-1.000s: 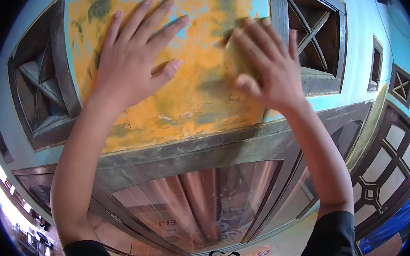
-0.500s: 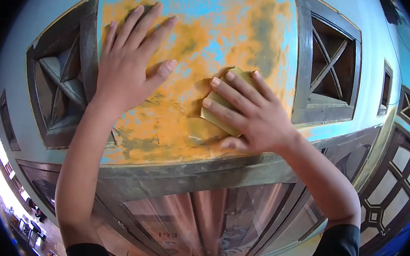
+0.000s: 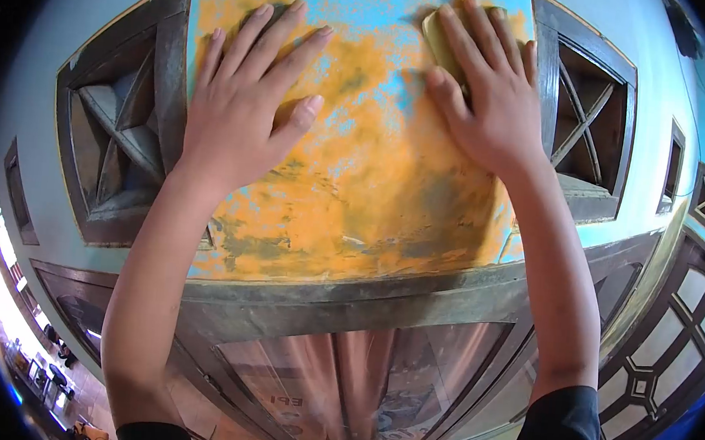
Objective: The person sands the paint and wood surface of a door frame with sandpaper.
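Note:
My left hand (image 3: 241,118) lies flat with its fingers spread on the upper left of a wall patch (image 3: 365,151) mottled in orange and blue. It holds nothing. Under my right hand (image 3: 495,107), at the patch's upper right, is a folded yellowish piece of sandpaper (image 3: 436,44), pressed against the wall. Its left edge shows beside the fingers and thumb; the palm and fingers cover the rest. Dark smudges mark the orange surface below and between the two hands.
Dark wooden vent frames with crossed bars flank the patch, one left (image 3: 65,139) and one right (image 3: 546,86). Below runs a wooden beam (image 3: 322,300) above glass panes with curtains (image 3: 358,376) behind. A panelled door (image 3: 672,324) stands at far right.
My right hand has moved up and to the right with the sandpaper, from the lower middle of the patch to its upper right. The left hand stays on the same spot of wall.

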A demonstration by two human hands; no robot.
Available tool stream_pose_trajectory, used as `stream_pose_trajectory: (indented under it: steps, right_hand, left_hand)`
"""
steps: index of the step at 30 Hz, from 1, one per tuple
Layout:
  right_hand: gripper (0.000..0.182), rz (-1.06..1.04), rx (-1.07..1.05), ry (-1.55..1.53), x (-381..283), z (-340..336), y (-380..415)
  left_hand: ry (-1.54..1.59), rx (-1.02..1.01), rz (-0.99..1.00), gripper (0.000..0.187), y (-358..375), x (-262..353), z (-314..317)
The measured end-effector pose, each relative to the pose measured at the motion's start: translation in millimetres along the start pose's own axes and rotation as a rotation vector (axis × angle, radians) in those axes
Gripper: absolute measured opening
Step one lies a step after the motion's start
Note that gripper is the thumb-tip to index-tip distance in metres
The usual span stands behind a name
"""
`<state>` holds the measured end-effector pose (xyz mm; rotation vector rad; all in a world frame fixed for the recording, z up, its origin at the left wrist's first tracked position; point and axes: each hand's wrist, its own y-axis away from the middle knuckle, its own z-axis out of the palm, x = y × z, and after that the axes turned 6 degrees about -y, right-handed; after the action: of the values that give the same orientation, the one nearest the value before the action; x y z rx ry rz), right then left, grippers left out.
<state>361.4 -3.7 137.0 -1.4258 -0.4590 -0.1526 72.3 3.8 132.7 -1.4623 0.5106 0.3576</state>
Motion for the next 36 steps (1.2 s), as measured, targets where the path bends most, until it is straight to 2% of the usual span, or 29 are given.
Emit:
stream_pose_trajectory:
  steps: [1,3,5,7,10,13,15,17,20,23,31,36]
  right_hand:
    - [0.064,0.026,0.061,0.022,1,5,-2]
    - [0.063,-0.047,-0.036,-0.045,-32,-2,4]
    - [0.063,-0.221,-0.199,-0.175,-62,-6,27]
    - [0.064,-0.308,-0.241,-0.178,-50,-10,31]
    - [0.068,-0.056,-0.109,0.058,-15,-14,8]
    - [0.073,0.002,-0.090,-0.025,-38,-12,9]
    - [0.075,-0.190,-0.273,-0.238,-73,-13,30]
    - [0.070,-0.267,-0.357,-0.332,-79,-15,39]
    - [0.066,-0.103,-0.142,-0.137,-51,-15,17]
    - [0.066,-0.055,-0.046,-0.150,-53,-8,13]
    - [0.064,-0.094,-0.083,-0.037,-61,-8,8]
    - [0.069,-0.162,-0.202,-0.072,-79,-17,27]
  left_hand:
    - [0.000,-0.001,-0.001,0.060,0,0,-1]
    - [0.012,0.004,-0.015,0.059,-2,-2,-1]
    - [0.032,0.014,-0.042,0.058,-3,-4,0]
    - [0.025,0.026,-0.041,0.057,-1,-4,1]
    - [0.012,0.033,-0.047,0.057,1,-4,2]
    - [0.006,0.040,-0.058,0.055,0,-5,2]
    - [0.015,0.035,-0.066,0.054,1,-4,2]
    - [0.032,0.062,-0.073,0.053,2,-4,5]
    - [0.031,0.081,-0.082,0.053,5,-5,7]
    - [0.029,0.082,-0.073,0.053,9,-6,6]
    - [0.023,0.048,-0.019,0.056,24,-11,1]
    - [0.035,0.060,-0.018,0.057,24,-10,0]
